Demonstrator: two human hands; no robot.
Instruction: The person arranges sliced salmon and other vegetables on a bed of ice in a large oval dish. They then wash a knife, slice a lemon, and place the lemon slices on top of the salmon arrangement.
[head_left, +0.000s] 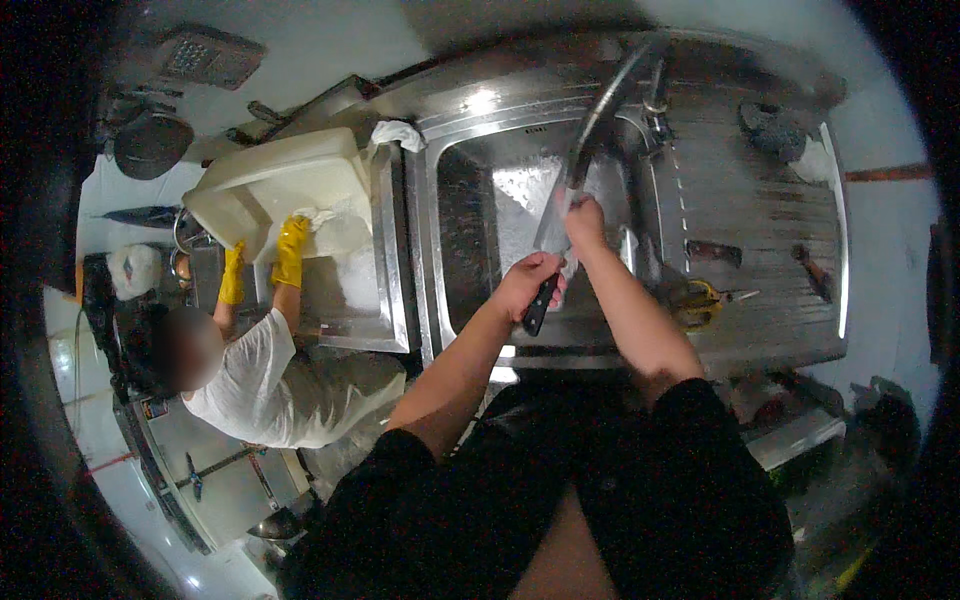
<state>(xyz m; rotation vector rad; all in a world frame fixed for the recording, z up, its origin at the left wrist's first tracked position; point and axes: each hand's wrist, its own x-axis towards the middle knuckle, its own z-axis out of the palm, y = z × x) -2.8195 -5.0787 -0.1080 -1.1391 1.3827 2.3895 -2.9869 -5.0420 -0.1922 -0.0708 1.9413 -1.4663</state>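
My left hand (529, 281) grips the black riveted handle of a large kitchen knife (553, 225) over the stainless-steel sink (465, 225). The broad blade points away from me, under the end of a long metal faucet spout (604, 112). Against the blade's right side, my right hand (585, 223) has its fingers curled at the metal; part of this contact is blurred. A clear stream seems to fall from the spout onto the blade beside my right fingers. The basin's floor looks wet and shiny.
At left, a person in yellow gloves (291, 240) handles a cream plastic tub (277, 165) over another sink. A white cloth (397, 135) lies on the divider. Right of my sink, yellow-handled scissors (697, 296) and a dark scouring pad (769, 131) rest on the ribbed drainboard (757, 225).
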